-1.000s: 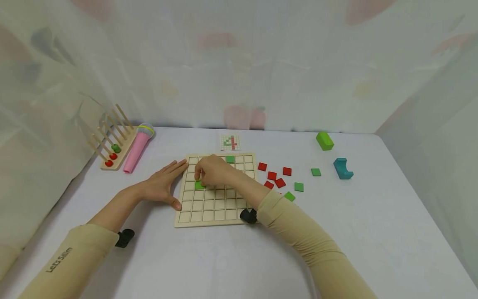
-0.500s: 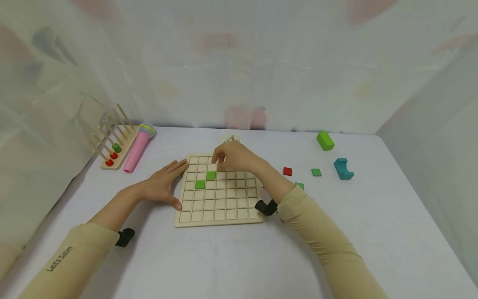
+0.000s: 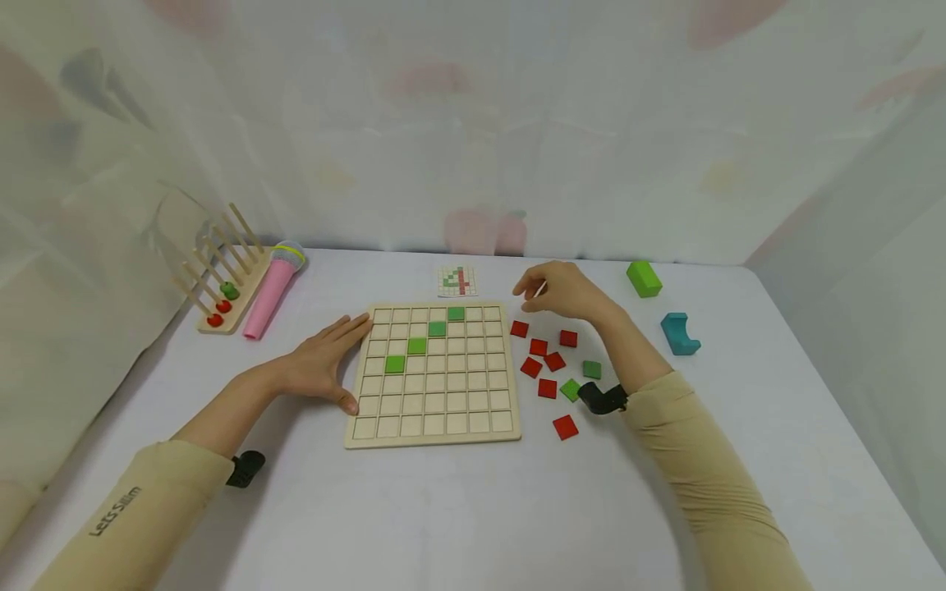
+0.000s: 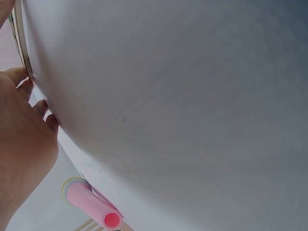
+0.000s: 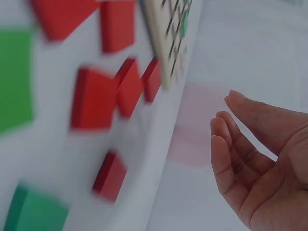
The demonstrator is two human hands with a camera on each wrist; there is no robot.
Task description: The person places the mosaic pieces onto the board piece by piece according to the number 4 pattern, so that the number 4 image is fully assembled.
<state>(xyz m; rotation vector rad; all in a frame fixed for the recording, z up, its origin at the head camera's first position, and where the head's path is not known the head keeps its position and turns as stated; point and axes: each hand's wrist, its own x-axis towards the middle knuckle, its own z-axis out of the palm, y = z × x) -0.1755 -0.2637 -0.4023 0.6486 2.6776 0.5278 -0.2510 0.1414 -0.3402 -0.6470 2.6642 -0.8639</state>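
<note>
A pale wooden grid board (image 3: 434, 446) lies on the white table with several green square tiles (image 3: 417, 346) set in its cells, in a diagonal from middle left to upper right. At its left edge, my left hand (image 3: 316, 367) rests with fingers spread, fingertips and thumb touching the rim. My right hand (image 3: 562, 290) hovers above the table beyond the loose red tiles (image 3: 554, 361); its fingers are loosely bent and hold nothing, as the right wrist view shows. Loose green tiles (image 3: 592, 369) lie beside the red ones, near my right wrist.
A small pattern card (image 3: 457, 281) lies behind the board. On the left stand a wooden peg rack (image 3: 251, 287) with beads and a pink toy microphone (image 3: 269, 300). At the right are a green block (image 3: 645, 280) and a teal curved block (image 3: 678, 334).
My right hand has moved from over the board to the right, off its edge. The tile it was over now shows fully in its cell. My left hand has stayed put.
</note>
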